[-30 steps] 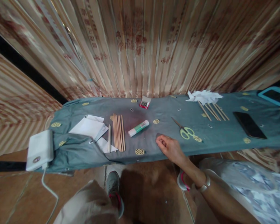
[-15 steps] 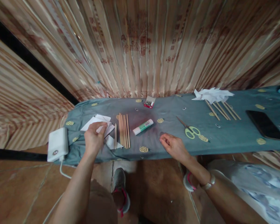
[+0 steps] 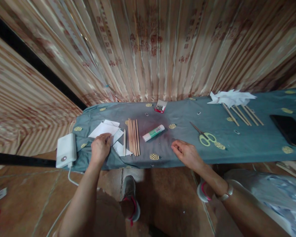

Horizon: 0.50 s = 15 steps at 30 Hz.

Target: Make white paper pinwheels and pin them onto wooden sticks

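Observation:
My left hand [image 3: 101, 148] is at the near edge of a small pile of white paper pieces [image 3: 102, 129], its fingers pinched together on the top sheet. Right of that pile lie a folded bit of white paper [image 3: 118, 148], a pale pencil-like stick [image 3: 124, 141] and a row of thin wooden sticks [image 3: 134, 136]. My right hand [image 3: 186, 154] hovers by the near edge of the cloth, fingers curled together; what they hold, if anything, is hidden. Between the hands rests a glue stick [image 3: 153, 133]. Scissors [image 3: 203, 135] with green handles lie to the right.
A small open red box [image 3: 160, 107] of metal pins sits at the back. White paper pinwheels [image 3: 233, 98] on sticks lie at back right, near a black phone [image 3: 289, 130]. A white power bank [image 3: 66, 150] with a cable stands at the left edge. A curtain [image 3: 148, 65] hangs behind.
My left hand has drawn down and back from above the paper pile to its near edge. The right hand stays closed in about the same place. The view has shifted slightly left.

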Each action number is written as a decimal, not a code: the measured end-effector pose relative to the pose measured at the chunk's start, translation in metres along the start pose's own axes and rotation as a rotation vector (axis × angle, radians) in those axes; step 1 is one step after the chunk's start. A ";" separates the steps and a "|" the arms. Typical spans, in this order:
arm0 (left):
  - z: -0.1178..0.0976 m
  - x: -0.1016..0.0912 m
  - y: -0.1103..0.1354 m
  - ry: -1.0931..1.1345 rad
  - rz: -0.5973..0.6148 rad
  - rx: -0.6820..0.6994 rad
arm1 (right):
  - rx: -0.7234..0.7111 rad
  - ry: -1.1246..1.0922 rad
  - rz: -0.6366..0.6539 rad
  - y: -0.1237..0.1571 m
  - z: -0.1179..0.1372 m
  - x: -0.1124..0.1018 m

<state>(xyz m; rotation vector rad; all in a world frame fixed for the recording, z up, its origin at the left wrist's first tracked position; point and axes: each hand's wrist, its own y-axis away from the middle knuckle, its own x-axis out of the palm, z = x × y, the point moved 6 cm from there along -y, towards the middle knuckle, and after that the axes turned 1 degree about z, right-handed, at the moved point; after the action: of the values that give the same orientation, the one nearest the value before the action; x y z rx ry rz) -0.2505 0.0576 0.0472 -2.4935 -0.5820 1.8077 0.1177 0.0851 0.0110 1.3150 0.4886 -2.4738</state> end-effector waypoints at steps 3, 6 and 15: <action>-0.003 -0.002 0.001 -0.056 -0.020 -0.013 | 0.005 0.005 0.005 -0.001 -0.001 0.000; -0.003 -0.005 0.001 -0.140 -0.037 -0.054 | 0.008 0.002 0.013 -0.001 -0.001 0.001; 0.002 -0.013 -0.003 -0.180 -0.049 -0.133 | -0.009 -0.003 0.009 -0.001 -0.001 0.001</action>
<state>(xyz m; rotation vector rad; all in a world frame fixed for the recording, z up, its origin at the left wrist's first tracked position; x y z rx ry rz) -0.2563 0.0559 0.0594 -2.3854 -0.7890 2.0538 0.1174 0.0859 0.0096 1.3074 0.4920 -2.4633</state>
